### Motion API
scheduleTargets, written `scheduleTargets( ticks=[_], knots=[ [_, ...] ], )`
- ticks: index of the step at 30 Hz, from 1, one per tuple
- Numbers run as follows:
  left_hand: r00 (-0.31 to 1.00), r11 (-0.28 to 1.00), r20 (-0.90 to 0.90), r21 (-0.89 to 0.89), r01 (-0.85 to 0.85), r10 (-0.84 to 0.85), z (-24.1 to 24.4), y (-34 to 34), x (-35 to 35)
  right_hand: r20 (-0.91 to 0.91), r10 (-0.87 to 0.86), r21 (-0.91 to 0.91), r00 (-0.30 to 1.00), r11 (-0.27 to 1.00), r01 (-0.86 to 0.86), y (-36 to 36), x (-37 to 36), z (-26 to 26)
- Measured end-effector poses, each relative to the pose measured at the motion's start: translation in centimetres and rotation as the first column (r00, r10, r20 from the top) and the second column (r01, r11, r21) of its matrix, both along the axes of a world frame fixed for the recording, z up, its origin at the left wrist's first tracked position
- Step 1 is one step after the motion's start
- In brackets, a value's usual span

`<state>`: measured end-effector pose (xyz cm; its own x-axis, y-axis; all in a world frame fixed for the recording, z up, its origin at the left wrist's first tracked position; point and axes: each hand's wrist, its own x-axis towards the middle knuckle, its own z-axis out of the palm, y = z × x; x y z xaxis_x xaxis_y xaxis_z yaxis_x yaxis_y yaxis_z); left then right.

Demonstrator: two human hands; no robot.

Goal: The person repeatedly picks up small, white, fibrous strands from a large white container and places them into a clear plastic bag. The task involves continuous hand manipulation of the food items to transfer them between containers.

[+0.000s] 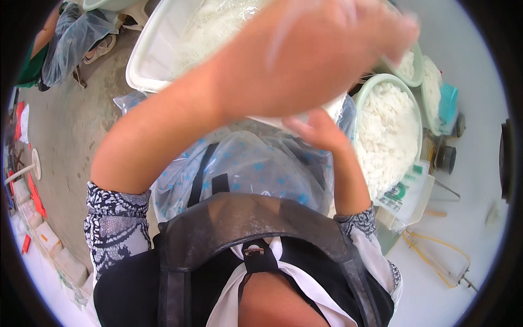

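Note:
My left hand [335, 49] is raised close to the camera, blurred by motion, its forearm crossing from the left. What its fingers hold, if anything, is unclear. Below it is my right hand [318, 131], near the edge of a white container [265, 121] mostly hidden by my left forearm. A large white plastic tub [153, 61] ahead holds wet, pale stringy material [204, 36] in clear liquid. To the right, a pale green basin [417, 118] is filled with white clumped strands [386, 135]. Clear plastic sheeting [261, 167] with blue marks covers my lap.
More green-rimmed basins [419, 67] of white material stand at the upper right, one beside a turquoise plastic basket [448, 102]. A printed plastic bag [402, 192] lies near the right basin. Another person's shoe [100, 49] and plastic-covered leg [69, 49] are at the upper left.

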<state>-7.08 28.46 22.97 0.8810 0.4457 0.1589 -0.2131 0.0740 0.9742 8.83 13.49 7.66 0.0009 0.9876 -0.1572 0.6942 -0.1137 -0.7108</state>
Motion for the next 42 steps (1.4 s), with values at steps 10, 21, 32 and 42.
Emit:
scheduleTargets(
  ticks=[10,21,32,42],
  knots=[
    [0.498,0.382,0.849,-0.406,0.83,-0.18,-7.9,-0.9,0.2,0.047,0.024,0.399,0.999,0.916,-0.04,3.7,-4.3,10.2],
    [0.479,0.442,0.222,0.195,-0.875,0.85,-13.7,-4.0,1.7,-0.694,-0.347,0.368,0.63,0.581,0.726,4.9,-4.2,8.9],
    [1.0,0.984,0.01,0.178,-0.027,0.026,-9.3,-5.2,2.6,-0.677,-0.352,0.43,0.646,0.523,0.736,3.6,-4.1,9.5],
    [0.992,0.988,0.11,-0.15,-0.039,0.056,-5.7,-3.4,-0.1,0.154,-0.24,0.553,0.959,0.825,0.118,2.3,-2.2,12.9]
  ],
)
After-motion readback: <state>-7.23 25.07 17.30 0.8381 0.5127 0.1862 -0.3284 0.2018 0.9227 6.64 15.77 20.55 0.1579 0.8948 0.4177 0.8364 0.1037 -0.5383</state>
